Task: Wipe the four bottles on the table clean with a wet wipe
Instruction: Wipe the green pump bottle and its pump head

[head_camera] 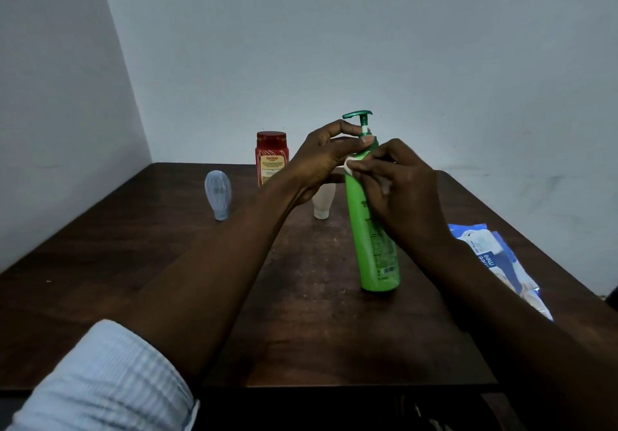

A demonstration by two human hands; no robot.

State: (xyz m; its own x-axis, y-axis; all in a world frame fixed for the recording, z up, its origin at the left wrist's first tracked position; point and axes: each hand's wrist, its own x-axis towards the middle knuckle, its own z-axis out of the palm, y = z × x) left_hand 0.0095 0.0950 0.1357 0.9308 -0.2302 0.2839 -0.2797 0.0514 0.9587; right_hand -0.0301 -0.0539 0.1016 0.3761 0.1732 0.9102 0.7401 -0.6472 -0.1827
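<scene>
A tall green pump bottle (374,240) stands upright on the dark wooden table (140,263). My left hand (321,159) pinches its neck just below the pump. My right hand (398,189) holds a small white wet wipe (350,164) against the bottle's upper side, fingers curled round it. Behind stand a red bottle (271,157), a pale blue tube (218,196) standing on its cap at the left, and a white tube (322,201) partly hidden by my left hand.
A blue and white wet-wipe pack (501,263) lies at the table's right edge. Walls close the scene at the left and back. The table's front edge runs just below my forearms.
</scene>
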